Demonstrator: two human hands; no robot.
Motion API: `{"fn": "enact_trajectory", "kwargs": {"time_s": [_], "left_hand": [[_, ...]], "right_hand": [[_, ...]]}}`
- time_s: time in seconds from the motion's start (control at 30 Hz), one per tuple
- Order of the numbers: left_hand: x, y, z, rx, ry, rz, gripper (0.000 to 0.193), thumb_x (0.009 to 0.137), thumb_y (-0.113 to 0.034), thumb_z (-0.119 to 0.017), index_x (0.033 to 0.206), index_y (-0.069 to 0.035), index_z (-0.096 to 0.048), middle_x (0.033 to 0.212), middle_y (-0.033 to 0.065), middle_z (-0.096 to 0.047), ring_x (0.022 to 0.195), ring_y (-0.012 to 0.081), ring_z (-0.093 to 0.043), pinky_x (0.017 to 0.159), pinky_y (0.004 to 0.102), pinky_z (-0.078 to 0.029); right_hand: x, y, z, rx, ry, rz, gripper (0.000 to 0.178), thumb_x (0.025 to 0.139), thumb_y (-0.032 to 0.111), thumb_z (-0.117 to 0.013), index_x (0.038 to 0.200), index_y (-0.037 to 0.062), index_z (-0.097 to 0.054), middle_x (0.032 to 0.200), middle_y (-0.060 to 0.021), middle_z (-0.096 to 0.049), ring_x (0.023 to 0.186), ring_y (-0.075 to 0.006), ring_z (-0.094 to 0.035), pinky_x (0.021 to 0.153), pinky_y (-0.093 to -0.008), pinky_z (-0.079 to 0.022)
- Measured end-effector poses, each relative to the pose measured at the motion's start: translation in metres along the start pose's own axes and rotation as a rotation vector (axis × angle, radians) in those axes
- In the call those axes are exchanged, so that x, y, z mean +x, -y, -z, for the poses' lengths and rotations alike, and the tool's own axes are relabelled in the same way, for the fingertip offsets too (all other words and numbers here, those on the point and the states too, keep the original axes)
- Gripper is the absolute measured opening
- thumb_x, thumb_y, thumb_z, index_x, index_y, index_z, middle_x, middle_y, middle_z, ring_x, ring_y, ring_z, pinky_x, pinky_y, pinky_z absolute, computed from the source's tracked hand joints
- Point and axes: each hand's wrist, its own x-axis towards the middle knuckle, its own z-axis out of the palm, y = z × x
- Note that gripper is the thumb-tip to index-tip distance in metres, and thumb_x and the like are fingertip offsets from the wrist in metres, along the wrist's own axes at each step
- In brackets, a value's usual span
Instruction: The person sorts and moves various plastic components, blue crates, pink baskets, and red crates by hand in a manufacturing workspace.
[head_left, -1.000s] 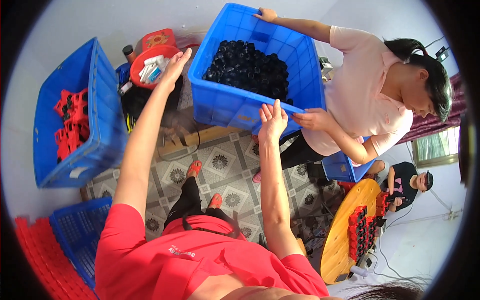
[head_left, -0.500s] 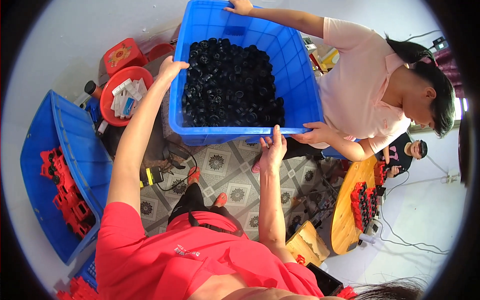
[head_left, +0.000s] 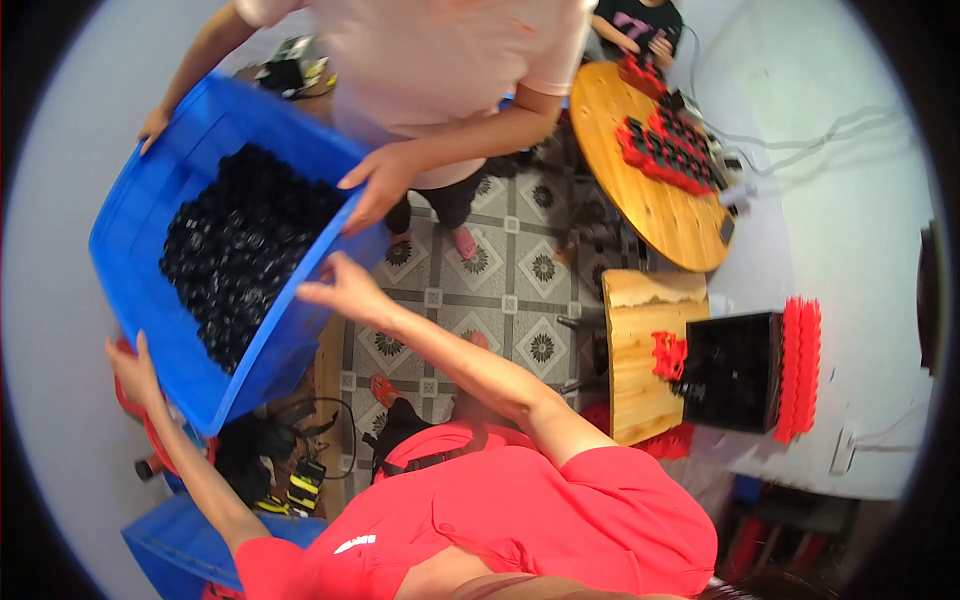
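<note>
Blue crate (head_left: 285, 365), set askew at far left between two people, above the patterned floor (head_left: 435, 325). On its far side stands a co-worker in a pale shirt (head_left: 410, 70), with one hand (head_left: 385, 185) on the right rim and the other (head_left: 153, 128) at the far left corner. At far right is a round wooden table (head_left: 685, 235); at near left, a second blue bin (head_left: 170, 545). The wearer's hands are well apart: the left hand (head_left: 135, 378) meets the near left rim, thumb and fingers spread; the right hand (head_left: 352, 290) touches the right rim, just beside the co-worker's. Whether either is clamped cannot be told. Smallest are the black parts (head_left: 245, 235), heaped toward the right wall. Uneven lifting could tip the crate and spill them; a light fingertip hold might slip under the load. The crate's underside and any support are hidden, the left fingertips are hard to make out, and the co-worker's head is cut off above.
</note>
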Motion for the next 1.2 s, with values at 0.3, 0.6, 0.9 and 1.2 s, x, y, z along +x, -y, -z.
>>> {"fn": "enact_trajectory", "kwargs": {"time_s": [0.3,0.6,0.9,1.2], "left_hand": [[-0.226,-0.410,0.109,-0.875,-0.012,-0.624,0.021,0.089,0.001,-0.048,0.109,0.005,-0.051,0.099,0.0179,-0.064,0.085,0.0271,-0.063,0.079,0.0366,-0.050],[-0.420,-0.770,-0.030,-1.148,1.213,-0.677,0.030,0.082,-0.009,-0.064,0.111,-0.002,-0.059,0.105,0.0104,-0.064,0.090,0.0198,-0.064,0.077,0.0297,-0.050],[-0.389,-1.039,-0.300,-0.879,0.659,-0.185,0.081,0.078,-0.024,-0.068,0.140,-0.001,-0.022,0.136,0.0287,-0.032,0.123,0.0426,-0.038,0.104,0.0423,-0.032],[-0.288,-1.130,-0.508,-0.284,0.768,-0.303,0.101,0.071,-0.039,-0.074,0.146,-0.009,-0.013,0.150,0.0194,-0.017,0.137,0.0375,-0.019,0.109,0.0506,-0.021]], "right_hand": [[-0.051,-0.051,0.153,-0.103,0.473,0.201,0.051,0.076,0.031,-0.068,0.114,-0.0021,-0.058,0.096,-0.0196,-0.065,0.090,-0.0311,-0.063,0.080,-0.0382,-0.049],[-0.128,-0.195,0.444,-0.046,-0.366,0.238,0.032,0.080,0.016,-0.065,0.109,0.0032,-0.057,0.107,-0.0139,-0.061,0.101,-0.0235,-0.059,0.085,-0.0360,-0.047],[-0.211,-0.171,0.588,-0.109,-0.774,-0.203,0.032,0.088,0.017,-0.060,0.115,0.0020,-0.056,0.100,-0.0173,-0.065,0.092,-0.0283,-0.064,0.079,-0.0354,-0.050],[-0.291,-0.202,0.565,0.120,-0.915,-0.792,0.030,0.090,0.014,-0.058,0.115,-0.0020,-0.058,0.105,-0.0153,-0.065,0.100,-0.0226,-0.062,0.087,-0.0324,-0.047]]}}
